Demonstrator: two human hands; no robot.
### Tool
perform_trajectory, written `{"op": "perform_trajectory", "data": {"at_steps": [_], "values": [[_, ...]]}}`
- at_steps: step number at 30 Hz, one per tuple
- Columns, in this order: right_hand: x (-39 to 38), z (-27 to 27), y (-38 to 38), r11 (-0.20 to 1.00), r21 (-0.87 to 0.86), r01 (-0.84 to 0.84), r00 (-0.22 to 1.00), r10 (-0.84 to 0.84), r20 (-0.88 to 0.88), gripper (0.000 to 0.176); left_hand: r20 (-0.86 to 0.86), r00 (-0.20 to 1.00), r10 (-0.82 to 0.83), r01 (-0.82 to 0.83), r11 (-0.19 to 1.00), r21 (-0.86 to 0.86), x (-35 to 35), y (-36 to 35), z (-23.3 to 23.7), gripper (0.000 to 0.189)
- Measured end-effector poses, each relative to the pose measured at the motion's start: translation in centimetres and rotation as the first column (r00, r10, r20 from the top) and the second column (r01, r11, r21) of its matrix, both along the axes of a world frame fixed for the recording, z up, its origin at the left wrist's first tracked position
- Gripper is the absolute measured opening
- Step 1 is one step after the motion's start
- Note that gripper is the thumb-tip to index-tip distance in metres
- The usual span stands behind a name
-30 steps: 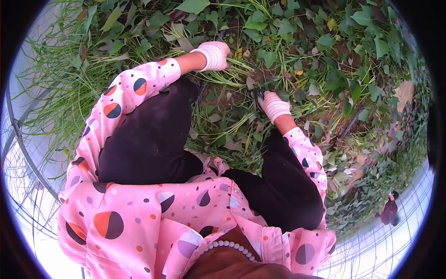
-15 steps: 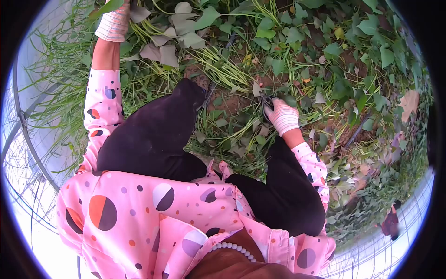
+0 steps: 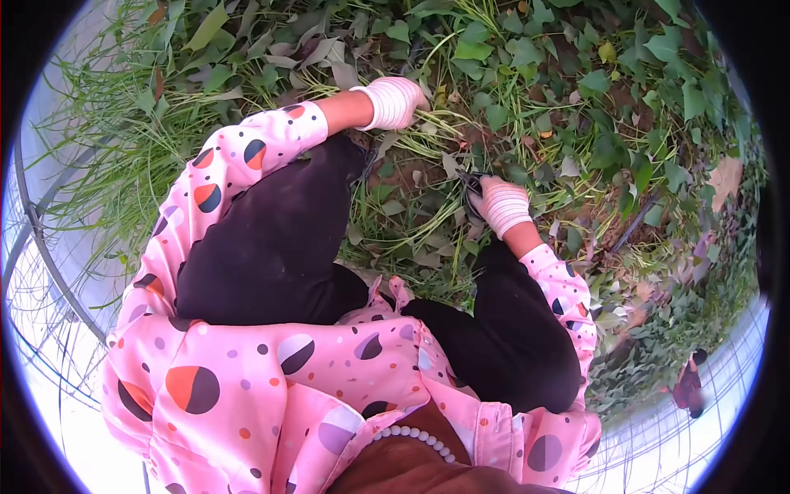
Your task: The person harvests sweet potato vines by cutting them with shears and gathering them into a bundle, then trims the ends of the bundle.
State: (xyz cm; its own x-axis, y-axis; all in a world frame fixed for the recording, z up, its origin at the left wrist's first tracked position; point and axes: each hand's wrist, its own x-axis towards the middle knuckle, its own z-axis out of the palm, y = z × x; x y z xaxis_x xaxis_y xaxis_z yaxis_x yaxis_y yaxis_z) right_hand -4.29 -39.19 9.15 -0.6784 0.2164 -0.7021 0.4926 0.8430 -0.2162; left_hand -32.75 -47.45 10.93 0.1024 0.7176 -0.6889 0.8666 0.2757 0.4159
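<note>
I squat over a bed of leafy green vines (image 3: 576,74), in a pink spotted jacket and black trousers. My left hand (image 3: 393,100), in a white striped glove, is low at the ground ahead of my left knee, fingers curled around pale green stems (image 3: 436,123). My right hand (image 3: 502,206), gloved the same way, sits in front of my right knee and grips a small dark cutting tool (image 3: 473,183). Its blades point toward a bare soil patch (image 3: 407,174) between the two hands.
Long grass (image 3: 107,140) grows at the left. A wire mesh fence (image 3: 49,272) curves along the left and bottom edges. Loose cut leaves (image 3: 304,53) lie at the far left of the vines. A dark red object (image 3: 688,380) sits at the lower right.
Half a second ago my left arm was raised to the far left with a bunch of vines. It has come back down to the stems. My right hand has stayed put.
</note>
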Motion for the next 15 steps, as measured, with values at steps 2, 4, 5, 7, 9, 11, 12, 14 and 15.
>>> {"op": "perform_trajectory", "data": {"at_steps": [2, 4, 5, 7, 9, 11, 12, 14, 15], "values": [[0.1, -0.2, 0.1, 1.0, 0.013, 0.003, 1.0, -0.002, -0.016, 0.04, -0.05, 0.996, -0.079, 0.076, 0.996, -0.055, 0.8, -0.1, -1.8, 0.041], [0.0, -0.2, 0.2, 0.996, 0.055, 0.075, 0.997, -0.075, -0.002, 0.041, -0.095, 0.982, -0.161, 0.15, 0.982, -0.113, 0.8, -0.1, -2.4, 0.045], [0.0, -0.2, 0.2, 0.991, 0.076, 0.11, 0.994, -0.111, 0.005, 0.041, -0.104, 0.978, -0.18, 0.167, 0.978, -0.124, 0.7, -0.2, -2.5, 0.045], [-0.3, -0.4, 0.4, 0.992, 0.067, 0.103, 0.994, -0.105, 0.029, 0.041, -0.119, 0.975, -0.189, 0.174, 0.976, -0.127, 0.7, -0.5, -2.7, 0.045], [-0.7, -0.2, 0.5, 0.994, 0.048, 0.096, 0.993, -0.099, 0.057, 0.041, -0.121, 0.982, -0.146, 0.136, 0.987, -0.09, 0.8, -0.5, -3.3, 0.045], [-0.7, -0.6, 0.6, 0.995, 0.039, 0.097, 0.993, -0.099, 0.058, 0.041, -0.117, 0.99, -0.077, 0.072, 0.996, -0.046, 0.9, -0.2, -2.7, 0.045], [-0.8, -0.8, 0.7, 0.995, 0.032, 0.097, 0.993, -0.099, 0.061, 0.042, -0.118, 0.99, -0.077, 0.072, 0.996, -0.046, 0.9, 0.0, -2.5, 0.045], [-1.1, -0.9, 0.8, 0.996, 0.039, 0.084, 0.994, -0.087, 0.061, 0.042, -0.111, 0.992, -0.067, 0.058, 0.994, -0.088, 1.2, 0.6, -1.7, 0.047], [-1.2, -0.9, 0.8, 0.996, 0.044, 0.072, 0.995, -0.074, 0.061, 0.043, -0.109, 0.992, -0.059, 0.048, 0.994, -0.102, 1.3, 0.7, -1.5, 0.047]]}}
